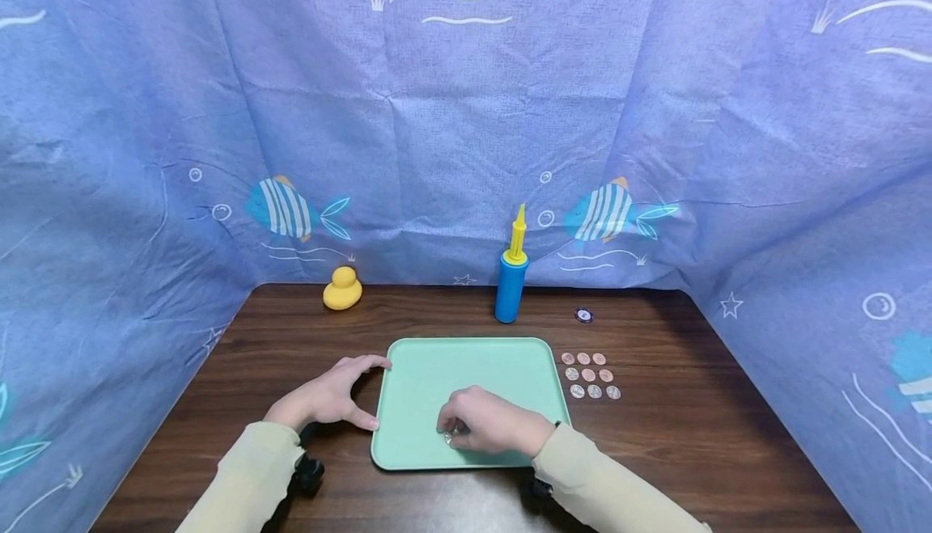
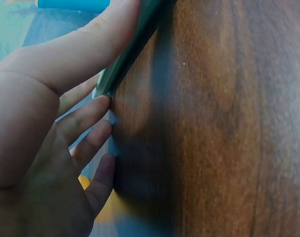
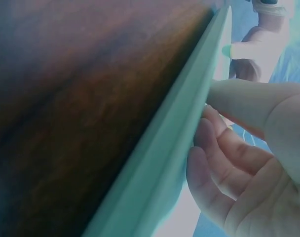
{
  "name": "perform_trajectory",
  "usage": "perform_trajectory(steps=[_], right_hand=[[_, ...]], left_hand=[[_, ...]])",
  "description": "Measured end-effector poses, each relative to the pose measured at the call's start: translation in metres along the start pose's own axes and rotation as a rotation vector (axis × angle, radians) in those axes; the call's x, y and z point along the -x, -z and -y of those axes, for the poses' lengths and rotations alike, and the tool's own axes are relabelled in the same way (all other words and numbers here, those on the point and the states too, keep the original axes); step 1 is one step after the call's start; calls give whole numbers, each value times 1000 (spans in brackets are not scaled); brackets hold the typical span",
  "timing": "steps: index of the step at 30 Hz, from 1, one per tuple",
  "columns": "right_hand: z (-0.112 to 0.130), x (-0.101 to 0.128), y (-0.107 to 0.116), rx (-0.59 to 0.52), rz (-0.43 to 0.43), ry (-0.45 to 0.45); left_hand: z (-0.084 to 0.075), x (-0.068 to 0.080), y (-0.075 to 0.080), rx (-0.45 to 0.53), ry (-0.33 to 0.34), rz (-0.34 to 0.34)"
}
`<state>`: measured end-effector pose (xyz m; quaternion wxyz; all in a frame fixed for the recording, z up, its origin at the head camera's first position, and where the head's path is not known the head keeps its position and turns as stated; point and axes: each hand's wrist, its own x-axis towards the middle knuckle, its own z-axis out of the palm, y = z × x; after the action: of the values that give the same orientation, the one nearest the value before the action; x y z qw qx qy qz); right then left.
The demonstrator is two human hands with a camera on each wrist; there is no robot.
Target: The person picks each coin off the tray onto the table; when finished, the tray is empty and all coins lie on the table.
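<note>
A mint-green tray [image 1: 502, 371] lies on the wooden table. My left hand [image 1: 331, 391] is spread along its left side, thumb and index fingertip touching the rim. In the left wrist view that hand's [image 2: 36, 128] fingers are extended beside the tray edge [image 2: 110, 74]. My right hand [image 1: 488, 421] is low over the tray's front middle, fingers bent, pinching a small silvery coin [image 1: 448, 437]. The right wrist view shows the right hand [image 3: 253, 158] behind the tray rim [image 3: 160, 163], which hides its fingertips and the coin. Several copper and silvery coins [image 1: 587, 375] lie in rows just right of the tray.
A yellow rubber duck [image 1: 342, 290] sits at the back left. Behind the tray stands a blue hand pump [image 1: 511, 286] with a yellow nozzle. A dark poker chip [image 1: 584, 315] lies at the back right. A blue fish-patterned curtain [image 1: 451, 129] surrounds the table [image 1: 692, 420].
</note>
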<state>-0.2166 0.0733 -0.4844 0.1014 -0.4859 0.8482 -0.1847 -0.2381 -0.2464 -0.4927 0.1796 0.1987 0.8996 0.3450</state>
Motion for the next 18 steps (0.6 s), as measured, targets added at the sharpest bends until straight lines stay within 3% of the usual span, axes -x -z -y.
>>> perform_trajectory(steps=[18], right_hand=[[4, -3, 3, 36, 38, -4]], left_hand=[[2, 0, -1, -14, -2, -11]])
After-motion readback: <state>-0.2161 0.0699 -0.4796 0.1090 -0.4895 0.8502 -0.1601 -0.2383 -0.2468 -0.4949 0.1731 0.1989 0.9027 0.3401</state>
